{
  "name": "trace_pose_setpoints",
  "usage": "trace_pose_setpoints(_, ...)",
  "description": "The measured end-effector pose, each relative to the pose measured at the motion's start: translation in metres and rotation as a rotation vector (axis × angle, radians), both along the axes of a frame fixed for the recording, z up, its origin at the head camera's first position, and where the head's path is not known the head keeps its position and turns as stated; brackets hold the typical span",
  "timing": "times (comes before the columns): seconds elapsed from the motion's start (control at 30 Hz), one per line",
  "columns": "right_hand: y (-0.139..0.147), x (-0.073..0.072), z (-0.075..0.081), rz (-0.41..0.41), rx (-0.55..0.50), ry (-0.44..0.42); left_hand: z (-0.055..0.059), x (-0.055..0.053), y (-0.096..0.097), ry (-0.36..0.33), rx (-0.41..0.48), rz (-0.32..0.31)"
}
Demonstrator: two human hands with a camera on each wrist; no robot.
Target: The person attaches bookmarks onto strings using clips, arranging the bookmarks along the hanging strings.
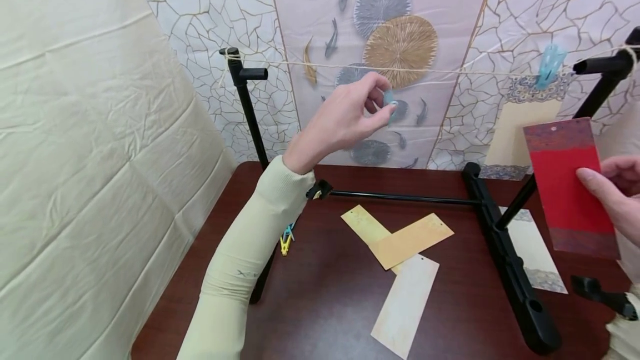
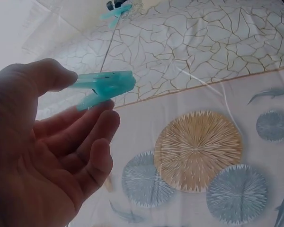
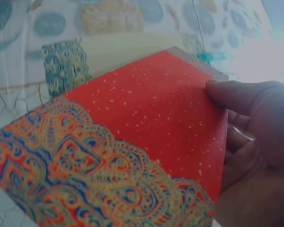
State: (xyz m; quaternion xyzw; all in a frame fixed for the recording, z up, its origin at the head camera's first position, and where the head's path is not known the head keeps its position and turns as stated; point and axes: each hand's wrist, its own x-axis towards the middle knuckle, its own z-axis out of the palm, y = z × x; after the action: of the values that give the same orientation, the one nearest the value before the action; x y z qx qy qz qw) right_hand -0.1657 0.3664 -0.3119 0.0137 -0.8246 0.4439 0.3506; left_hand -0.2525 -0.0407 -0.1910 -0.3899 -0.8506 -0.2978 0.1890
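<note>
My left hand [image 1: 350, 110] pinches a light blue clothespin [image 2: 106, 85] between thumb and fingers, just below the string [image 1: 320, 65]. In my right hand [image 1: 620, 193] I grip a red card [image 1: 570, 182] by its right edge, thumb on the front. The card has patterned bands at both ends and a small hole near its top; the right wrist view shows gold flecks on the red. Behind it, a cream card [image 1: 525, 129] with patterned ends hangs from the string by another blue clothespin [image 1: 550, 65].
The string runs between two black posts [image 1: 250, 110] on a dark table [image 1: 320, 315]. Yellow, orange [image 1: 412, 240] and whitish cards [image 1: 406, 304] lie overlapping there. Blue and yellow clothespins [image 1: 286, 238] sit by the left post. Another pale card [image 1: 535, 249] lies beside the right foot.
</note>
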Motion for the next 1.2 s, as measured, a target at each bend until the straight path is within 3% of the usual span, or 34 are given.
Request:
trace_pose_setpoints(0.13, -0.016, -0.002, 0.007, 0.054, -0.014, -0.011, 0.011, -0.005, 0.005, -0.017, -0.006, -0.052)
trace_pose_setpoints(0.33, -0.032, -0.011, 0.016, 0.017, 0.114, -0.140, 0.030, -0.008, 0.013, 0.022, 0.022, -0.113)
trace_pose_setpoints(0.57, -0.044, -0.024, 0.021, 0.043, 0.108, -0.064, 0.056, -0.008, 0.030, -0.054, 0.020, -0.090)
trace_pose_setpoints(0.7, -0.049, -0.031, 0.022, 0.081, 0.065, 0.005, 0.065, -0.009, 0.040, -0.038, -0.007, -0.089)
trace_pose_setpoints(1.0, -0.066, -0.047, 0.019, 0.186, -0.061, 0.082, 0.076, -0.010, 0.062, 0.029, -0.051, -0.021)
trace_pose_setpoints(1.2, -0.079, -0.056, 0.014, 0.221, -0.117, 0.104, 0.078, -0.013, 0.077, 0.004, -0.096, 0.002)
